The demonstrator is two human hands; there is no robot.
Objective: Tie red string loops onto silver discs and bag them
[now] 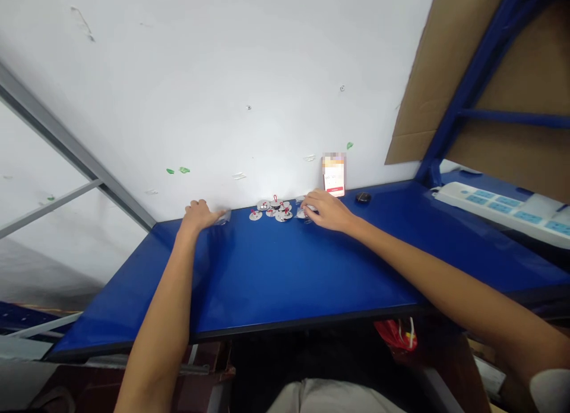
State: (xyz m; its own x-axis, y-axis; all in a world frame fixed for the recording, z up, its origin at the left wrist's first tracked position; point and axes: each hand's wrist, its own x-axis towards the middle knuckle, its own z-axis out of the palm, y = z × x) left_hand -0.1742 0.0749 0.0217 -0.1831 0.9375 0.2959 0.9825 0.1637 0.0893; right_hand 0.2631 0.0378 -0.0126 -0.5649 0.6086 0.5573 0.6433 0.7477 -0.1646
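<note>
Toward the back of the blue table, my left hand lies with its fingers toward the wall and its thumb stretched out to the right. The thumb touches a clear plastic bag. My right hand has its fingers closed in a pinch on a small clear plastic packet with something pale in it, partly hidden by the fingers. Between the hands is a loose pile of round silver discs with red cord loops. One disc lies at the pile's left edge.
Behind my right hand a lit phone leans on the white wall. A small black object lies right of it. A white power strip runs along the right side, near a blue metal frame. A red bag shows below the table.
</note>
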